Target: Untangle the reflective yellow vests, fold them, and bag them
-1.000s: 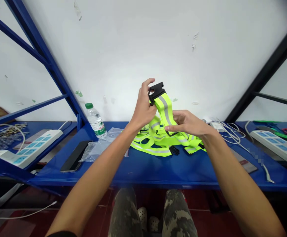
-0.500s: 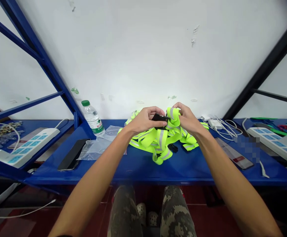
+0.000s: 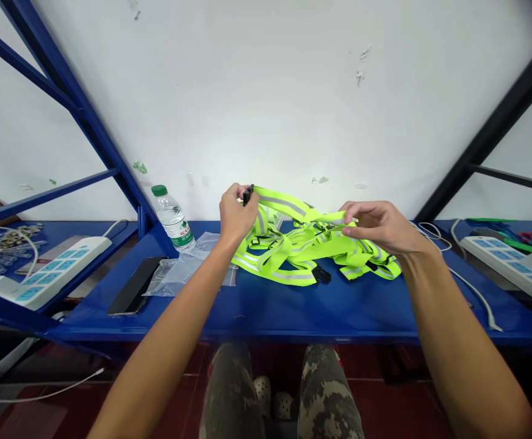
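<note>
My left hand is closed around a black plastic buckle at one end of a neon-yellow reflective strap with a grey stripe. That strap runs taut to the right, where my right hand pinches it between thumb and fingers. Below, more of the same webbing lies in a tangled heap on the blue table. Another black buckle rests at the front of the heap.
On the left stand a water bottle, a clear plastic bag and a black phone. Power strips lie to either side, and a white cable trails at the right. Blue frame posts rise beside the table.
My hands have moved apart, left hand leftward and right hand rightward. The strap bunched between them is now stretched out, and the heap lies flatter.
</note>
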### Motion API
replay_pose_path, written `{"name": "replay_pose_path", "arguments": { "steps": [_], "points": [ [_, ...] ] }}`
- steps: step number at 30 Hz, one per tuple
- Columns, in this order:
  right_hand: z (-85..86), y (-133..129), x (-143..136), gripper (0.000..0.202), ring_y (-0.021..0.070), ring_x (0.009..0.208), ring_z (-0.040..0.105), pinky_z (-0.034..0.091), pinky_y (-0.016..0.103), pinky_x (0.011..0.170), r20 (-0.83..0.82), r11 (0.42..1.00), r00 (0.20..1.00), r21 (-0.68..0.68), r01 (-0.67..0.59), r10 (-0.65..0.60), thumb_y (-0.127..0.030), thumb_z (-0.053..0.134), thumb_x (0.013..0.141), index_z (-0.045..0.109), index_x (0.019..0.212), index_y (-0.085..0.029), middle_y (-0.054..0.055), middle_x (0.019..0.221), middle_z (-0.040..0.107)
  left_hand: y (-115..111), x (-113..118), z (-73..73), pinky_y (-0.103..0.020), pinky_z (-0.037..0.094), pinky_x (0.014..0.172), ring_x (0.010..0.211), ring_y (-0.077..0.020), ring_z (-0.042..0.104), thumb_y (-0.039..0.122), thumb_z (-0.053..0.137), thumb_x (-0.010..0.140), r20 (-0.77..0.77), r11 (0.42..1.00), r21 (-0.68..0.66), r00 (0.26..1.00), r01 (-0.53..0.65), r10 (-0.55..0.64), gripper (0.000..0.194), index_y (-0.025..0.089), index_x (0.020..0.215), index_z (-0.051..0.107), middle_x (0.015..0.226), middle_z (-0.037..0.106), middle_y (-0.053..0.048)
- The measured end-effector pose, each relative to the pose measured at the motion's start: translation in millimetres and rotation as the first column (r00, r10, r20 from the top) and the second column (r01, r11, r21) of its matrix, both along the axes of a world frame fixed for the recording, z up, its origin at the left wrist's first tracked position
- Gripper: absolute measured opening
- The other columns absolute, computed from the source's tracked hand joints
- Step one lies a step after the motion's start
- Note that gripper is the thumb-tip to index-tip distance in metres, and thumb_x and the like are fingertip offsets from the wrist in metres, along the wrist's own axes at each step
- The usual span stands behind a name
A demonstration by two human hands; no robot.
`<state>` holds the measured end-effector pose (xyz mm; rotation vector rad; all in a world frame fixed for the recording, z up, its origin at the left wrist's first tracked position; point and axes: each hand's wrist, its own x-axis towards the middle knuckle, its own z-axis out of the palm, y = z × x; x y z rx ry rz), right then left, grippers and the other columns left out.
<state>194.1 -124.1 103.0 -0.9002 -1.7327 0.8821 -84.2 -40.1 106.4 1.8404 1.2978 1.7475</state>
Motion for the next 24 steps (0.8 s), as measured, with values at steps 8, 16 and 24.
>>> {"name": "replay_pose_path", "arguments": {
  "steps": [8,16,24],
  "points": [
    [14.1,-15.0,1.5,0.023,0.0246,0.095,0.067,0.053,0.046,0.089,0.015,0.999,0.999,0.002,0.041,-0.041,-0.036,0.08,0.072,0.071,0.089,-0.025,0.006,0.09,0.071,8.4,-15.5,-17.1,-0.025,0.032,0.058,0.06,-0.0125,0.045,0.028,0.062,0.078,-0.046,0.984,-0.14,0.994,-0.107,0.102,0.022,0.023,0.082,0.041,0.066,0.047,0.004],
    [-15.4,19.9,-65.9,0.058,0.0271,0.117,0.058,0.05,0.045,0.097,0.095,1.0,0.995,0.003,0.005,-0.005,-0.04,0.078,0.072,0.061,0.126,-0.024,0.009,0.128,0.062,-27.7,6.8,24.4,-0.024,0.039,0.059,0.064,-0.0119,0.051,0.04,0.069,0.077,-0.133,0.903,-0.156,0.897,0.401,-0.422,0.029,0.02,0.084,0.049,0.07,0.054,0.002],
    [-1.3,34.6,-76.2,0.029,0.0214,0.089,0.065,0.052,0.036,0.079,0.052,0.955,0.974,0.215,0.204,-0.22,-0.026,0.055,0.083,0.073,0.105,-0.02,0.005,0.098,0.072,-61.4,-11.7,42.5,-0.033,0.05,0.08,0.104,-0.0222,0.058,0.029,0.076,0.068,-0.299,0.511,-0.493,0.414,0.704,-0.859,0.027,0.021,0.086,0.058,0.108,0.059,-0.007]
  ]
}}
